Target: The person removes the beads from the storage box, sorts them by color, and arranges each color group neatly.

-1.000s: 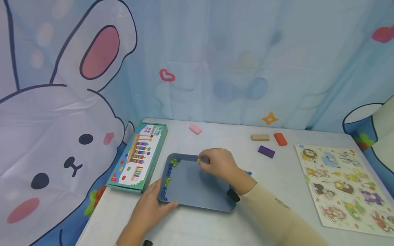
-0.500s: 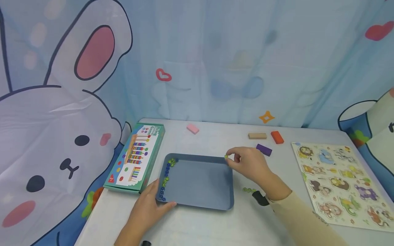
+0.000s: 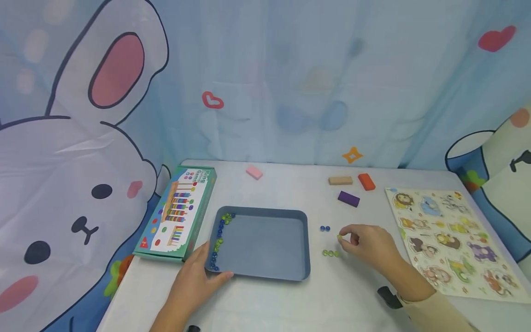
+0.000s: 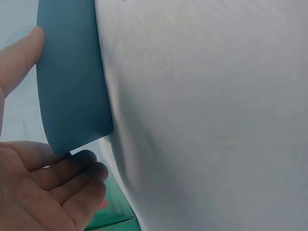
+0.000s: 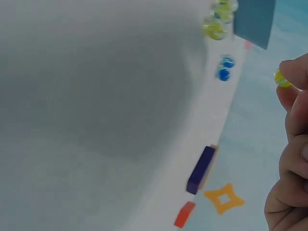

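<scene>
My right hand [image 3: 373,246] pinches a yellow-green glass marble [image 5: 282,78] between thumb and forefinger, over the table right of the tray. Near it lie a row of three yellow-green marbles [image 3: 330,253] and a pair of blue marbles [image 3: 325,228]. The shallow grey-blue tray [image 3: 265,244] has several blue marbles [image 3: 220,227] and yellow-green marbles [image 3: 218,243] lined up along its left wall and far left corner. At the near left corner rests my left hand [image 3: 188,281], thumb against the front wall and loosely bent fingers by the left side.
A green game box [image 3: 176,210] lies left of the tray. Toward the back are a pink block [image 3: 254,172], a tan block [image 3: 340,180], an orange block [image 3: 367,181] and a purple block [image 3: 348,198]. An animal puzzle board [image 3: 452,244] covers the right side. A printed curtain [image 3: 265,92] hangs behind.
My right hand has carried the yellow-green marble from the tray's far side rightward, out past the tray, then nearer the marble rows. My left hand stays at the tray's corner. The head view shifts slightly.
</scene>
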Available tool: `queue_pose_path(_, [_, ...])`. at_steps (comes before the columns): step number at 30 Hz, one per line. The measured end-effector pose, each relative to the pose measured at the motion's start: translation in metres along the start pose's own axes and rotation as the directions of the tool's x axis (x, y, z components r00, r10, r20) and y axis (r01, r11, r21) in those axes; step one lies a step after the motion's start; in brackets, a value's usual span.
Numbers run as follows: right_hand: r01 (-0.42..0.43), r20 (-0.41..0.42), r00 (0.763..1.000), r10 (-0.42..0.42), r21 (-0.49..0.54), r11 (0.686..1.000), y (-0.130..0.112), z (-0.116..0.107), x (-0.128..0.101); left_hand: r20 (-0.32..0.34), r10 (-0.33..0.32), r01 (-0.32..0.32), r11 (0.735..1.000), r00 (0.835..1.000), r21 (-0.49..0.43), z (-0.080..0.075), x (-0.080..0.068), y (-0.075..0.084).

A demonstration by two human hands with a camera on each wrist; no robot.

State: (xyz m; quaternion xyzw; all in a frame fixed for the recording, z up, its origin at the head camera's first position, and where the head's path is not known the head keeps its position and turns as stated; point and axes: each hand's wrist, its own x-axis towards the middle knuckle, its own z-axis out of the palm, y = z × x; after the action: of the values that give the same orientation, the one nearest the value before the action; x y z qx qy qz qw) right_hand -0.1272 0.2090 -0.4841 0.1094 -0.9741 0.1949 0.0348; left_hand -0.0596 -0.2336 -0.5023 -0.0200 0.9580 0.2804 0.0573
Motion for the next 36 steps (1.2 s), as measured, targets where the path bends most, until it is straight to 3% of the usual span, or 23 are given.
queue_pose_path(6, [-0.069, 0.129, 0.989, 0.067, 0.01, 0.998, 0.009, 0.006, -0.013, 0.003, 0.005, -0.005, 1.0, 1.0, 0.01, 0.001, 0.001, -0.002])
queue_pose_path(11, [-0.075, 0.191, 0.979, 0.073, 0.002, 0.997, 0.009, 0.008, -0.014, 0.0, 0.006, -0.006, 1.0, 1.0, 0.009, 0.002, 0.002, -0.003])
queue_pose_path(36, [-0.078, 0.197, 0.978, 0.075, 0.007, 0.997, 0.015, 0.017, -0.016, -0.002, -0.005, 0.005, 1.0, 1.0, 0.005, 0.0, 0.0, 0.0])
